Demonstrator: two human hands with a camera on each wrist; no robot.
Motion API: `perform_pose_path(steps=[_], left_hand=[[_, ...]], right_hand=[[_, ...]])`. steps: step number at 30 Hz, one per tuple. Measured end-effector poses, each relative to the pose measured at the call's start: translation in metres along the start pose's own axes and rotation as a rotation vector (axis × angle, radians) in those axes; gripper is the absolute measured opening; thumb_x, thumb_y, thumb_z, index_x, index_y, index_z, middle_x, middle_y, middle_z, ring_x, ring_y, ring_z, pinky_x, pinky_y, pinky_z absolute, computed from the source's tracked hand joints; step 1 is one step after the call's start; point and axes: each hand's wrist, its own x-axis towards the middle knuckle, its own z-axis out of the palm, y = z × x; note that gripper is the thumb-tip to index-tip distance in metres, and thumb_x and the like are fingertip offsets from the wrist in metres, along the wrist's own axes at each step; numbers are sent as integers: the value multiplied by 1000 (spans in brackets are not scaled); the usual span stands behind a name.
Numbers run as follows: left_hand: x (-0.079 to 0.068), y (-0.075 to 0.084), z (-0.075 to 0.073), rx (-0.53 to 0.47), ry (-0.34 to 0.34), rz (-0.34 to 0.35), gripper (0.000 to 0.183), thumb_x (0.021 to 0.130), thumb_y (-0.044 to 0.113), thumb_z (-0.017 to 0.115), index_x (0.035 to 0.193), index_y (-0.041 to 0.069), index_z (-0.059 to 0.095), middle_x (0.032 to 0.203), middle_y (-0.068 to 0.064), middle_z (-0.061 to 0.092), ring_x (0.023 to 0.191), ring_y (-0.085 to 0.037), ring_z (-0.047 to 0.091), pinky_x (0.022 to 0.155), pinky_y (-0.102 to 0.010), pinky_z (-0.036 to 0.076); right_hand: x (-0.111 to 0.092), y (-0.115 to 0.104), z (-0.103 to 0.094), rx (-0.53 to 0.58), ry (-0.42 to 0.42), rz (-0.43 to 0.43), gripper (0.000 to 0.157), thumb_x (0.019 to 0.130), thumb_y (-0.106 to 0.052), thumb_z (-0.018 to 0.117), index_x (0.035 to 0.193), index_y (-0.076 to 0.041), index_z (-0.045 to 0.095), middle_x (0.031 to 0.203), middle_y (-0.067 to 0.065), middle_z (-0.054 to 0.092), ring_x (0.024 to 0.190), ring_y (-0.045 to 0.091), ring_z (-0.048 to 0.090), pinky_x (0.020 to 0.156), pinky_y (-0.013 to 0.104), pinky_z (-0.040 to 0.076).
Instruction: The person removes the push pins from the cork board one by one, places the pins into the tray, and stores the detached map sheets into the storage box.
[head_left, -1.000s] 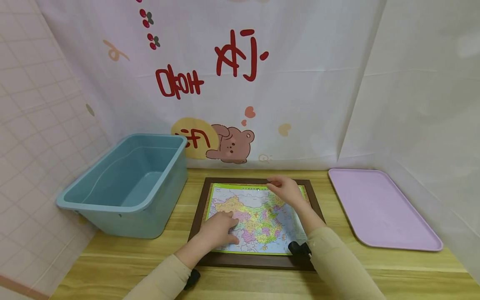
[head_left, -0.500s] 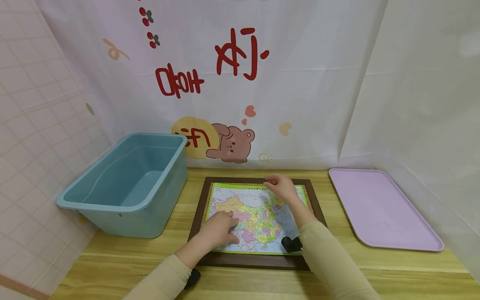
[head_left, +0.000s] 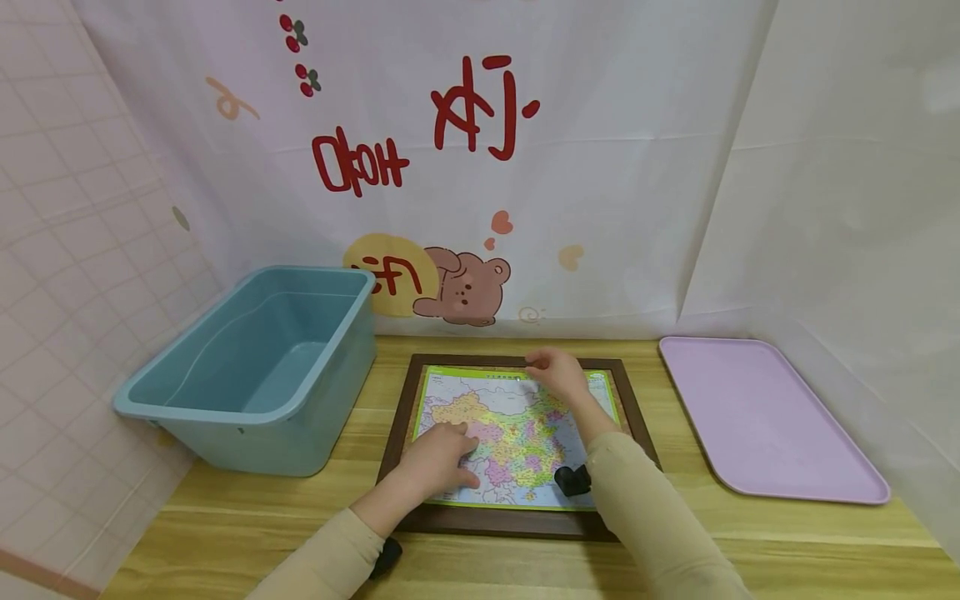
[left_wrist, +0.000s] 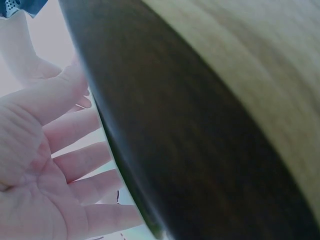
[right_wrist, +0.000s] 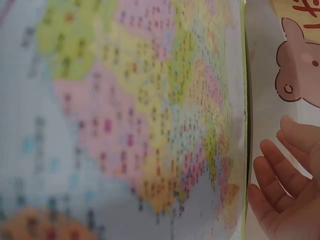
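A colourful map of China (head_left: 510, 400) with a green border lies on a cork board in a dark brown wooden frame (head_left: 510, 523). My left hand (head_left: 442, 458) rests on the map's left part, fingers spread. In the left wrist view the left hand's (left_wrist: 45, 150) straight fingers show beside the dark frame bar (left_wrist: 150, 110). Over the map's top edge, right of its middle, is my right hand (head_left: 558, 375). The right wrist view shows that right hand (right_wrist: 285, 175) loosely bent beside the map's green edge (right_wrist: 245, 125), nothing between its fingers.
To the left stands a deep blue plastic tub (head_left: 307, 442). A flat lilac tray (head_left: 765, 417) lies at the right of the wooden table (head_left: 465, 567). Behind hangs a white cloth (head_left: 630, 183) with a printed bear and red characters.
My right hand and forearm have shifted slightly left along the map's top edge, uncovering more of the map's right side. The left hand, map and frame stay put.
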Motion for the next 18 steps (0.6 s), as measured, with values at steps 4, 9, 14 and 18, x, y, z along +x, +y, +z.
perform_pose_path(steps=[4, 9, 14, 18], left_hand=[[0, 0, 0, 2, -2, -5, 56, 77, 37, 84, 121, 4, 71, 131, -22, 61, 119, -43, 57, 98, -46, 48], [1, 0, 1, 6, -2, -4, 57, 77, 38, 84, 121, 4, 71, 131, -22, 61, 119, -43, 57, 98, -46, 48], [2, -1, 2, 4, -4, -10, 57, 77, 38, 84, 122, 4, 71, 131, -22, 61, 119, -43, 57, 99, -46, 48], [2, 0, 1, 7, -8, -12, 57, 77, 38, 84, 122, 5, 71, 131, -22, 61, 119, -43, 57, 99, -46, 47]], right_hand=[[2, 1, 4, -14, -8, 9, 28, 95, -21, 68, 119, -7, 70, 113, 11, 68, 105, 31, 61, 89, 48, 49], [4, 0, 5, -46, -17, -1, 24, 95, -21, 69, 115, -8, 71, 109, 10, 69, 101, 29, 62, 84, 47, 50], [5, 0, 5, -88, -26, -13, 17, 93, -19, 71, 108, -10, 73, 104, 8, 68, 96, 28, 62, 81, 46, 50], [6, 2, 6, -113, -31, -20, 15, 92, -19, 72, 105, -12, 74, 102, 6, 68, 94, 26, 62, 81, 46, 50]])
